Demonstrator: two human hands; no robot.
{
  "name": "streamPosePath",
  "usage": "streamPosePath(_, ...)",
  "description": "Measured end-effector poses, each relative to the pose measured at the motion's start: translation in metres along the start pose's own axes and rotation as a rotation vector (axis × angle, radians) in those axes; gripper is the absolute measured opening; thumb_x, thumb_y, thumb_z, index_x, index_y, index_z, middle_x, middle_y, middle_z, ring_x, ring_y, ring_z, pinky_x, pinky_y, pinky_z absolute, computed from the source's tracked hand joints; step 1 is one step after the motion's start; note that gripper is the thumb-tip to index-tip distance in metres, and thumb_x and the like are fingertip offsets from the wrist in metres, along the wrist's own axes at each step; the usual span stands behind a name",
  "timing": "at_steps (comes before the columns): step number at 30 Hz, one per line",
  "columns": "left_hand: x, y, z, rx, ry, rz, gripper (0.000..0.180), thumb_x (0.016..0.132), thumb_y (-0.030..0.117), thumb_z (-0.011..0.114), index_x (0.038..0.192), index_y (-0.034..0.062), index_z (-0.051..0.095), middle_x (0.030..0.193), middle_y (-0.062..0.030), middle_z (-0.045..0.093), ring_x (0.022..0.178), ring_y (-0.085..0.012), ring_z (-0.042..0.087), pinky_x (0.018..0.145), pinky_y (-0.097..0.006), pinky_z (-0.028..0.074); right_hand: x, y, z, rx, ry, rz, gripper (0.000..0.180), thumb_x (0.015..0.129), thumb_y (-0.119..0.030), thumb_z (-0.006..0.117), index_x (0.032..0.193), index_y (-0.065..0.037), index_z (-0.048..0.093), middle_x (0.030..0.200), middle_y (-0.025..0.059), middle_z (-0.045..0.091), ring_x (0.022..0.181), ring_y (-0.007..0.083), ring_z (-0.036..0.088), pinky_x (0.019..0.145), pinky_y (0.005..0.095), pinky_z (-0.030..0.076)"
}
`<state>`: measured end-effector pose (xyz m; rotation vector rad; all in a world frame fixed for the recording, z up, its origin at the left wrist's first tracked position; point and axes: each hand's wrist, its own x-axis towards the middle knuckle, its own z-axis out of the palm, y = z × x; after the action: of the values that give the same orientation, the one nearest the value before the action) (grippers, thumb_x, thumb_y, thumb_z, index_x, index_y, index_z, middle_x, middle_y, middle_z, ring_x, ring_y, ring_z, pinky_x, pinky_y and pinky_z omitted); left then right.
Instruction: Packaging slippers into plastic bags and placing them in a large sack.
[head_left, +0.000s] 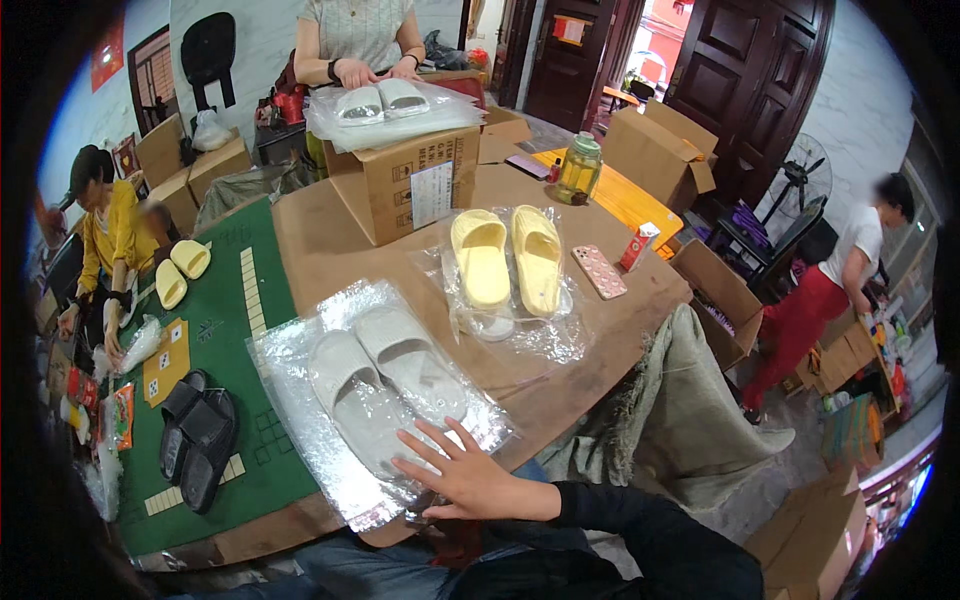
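A pair of grey slide slippers (408,362) lies inside a clear plastic bag (290,352) at the table's near edge. My right hand (478,482) reaches in from the right, in a black sleeve, and rests on the bag's lower right part. Its fingers are spread and extended over the heel of a slipper, and it grips nothing. My left hand is not in view. Just beyond the bag, a pair of yellow slide slippers (482,262) lies on another clear plastic bag (565,338). Black slide slippers (205,450) lie to the left on a green mat (270,520).
At the far side, a person handles light-coloured slippers (380,100) on plastic bags atop a cardboard box (405,185). A phone (599,272), a small red-and-white box (640,246) and a glass jar (580,170) stand right. Two other people work at the left and right.
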<state>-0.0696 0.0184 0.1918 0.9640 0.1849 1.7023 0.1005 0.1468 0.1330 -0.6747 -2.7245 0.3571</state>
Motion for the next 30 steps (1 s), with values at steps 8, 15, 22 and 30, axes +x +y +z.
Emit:
streamPosePath(8, 0.013, -0.008, -0.004, 0.651, 0.506, 0.023, 0.035, 0.096, 0.020, 0.043, 0.123, -0.0022, 0.047, 0.115, -0.0159, 0.050, 0.110, -0.0250, 0.046, 0.099, -0.036, 0.034, -0.002, 0.004, 0.014, -0.199, -0.209, 0.148, 0.090, 0.072, -0.042, 0.073, 0.146, -0.019, 0.027, 0.153, 0.0123, 0.022, 0.139, 0.0360, 0.021, 0.107, 0.0561, 0.024)
streamPosePath(15, -0.019, -0.089, -0.099, 0.616, 0.864, -0.475, 0.065, 0.086, 0.002, 0.060, 0.140, 0.0000, 0.025, 0.137, -0.0193, 0.035, 0.121, -0.0273, 0.041, 0.101, -0.034, 0.036, -0.004, 0.032, 0.027, -0.247, 0.039, 0.112, 0.057, 0.080, -0.027, 0.065, 0.132, -0.014, 0.047, 0.147, 0.0145, 0.034, 0.133, 0.0337, 0.034, 0.103, 0.0509, 0.032)
streamPosePath(22, -0.006, -0.103, -0.098, 0.452, 1.018, -0.720, 0.077, 0.081, 0.008, 0.070, 0.140, -0.0019, 0.021, 0.085, -0.0129, 0.064, 0.058, -0.0139, 0.058, 0.044, -0.022, 0.040, -0.011, 0.030, 0.059, 0.130, -0.047, 0.081, 0.069, 0.084, -0.036, 0.063, 0.140, -0.007, 0.035, 0.122, 0.0187, 0.053, 0.105, 0.0365, 0.055, 0.085, 0.0427, 0.046)
streamPosePath(30, 0.000, -0.100, -0.133, 0.436, 0.845, -0.905, 0.051, 0.082, 0.011, 0.070, 0.122, -0.0016, 0.041, 0.072, -0.0043, 0.054, 0.050, -0.0089, 0.046, 0.043, -0.020, 0.036, -0.018, 0.026, 0.048, 0.157, 0.034, 0.047, 0.075, 0.083, -0.039, 0.066, 0.142, -0.009, 0.031, 0.120, 0.0190, 0.054, 0.112, 0.0380, 0.051, 0.091, 0.0416, 0.043)
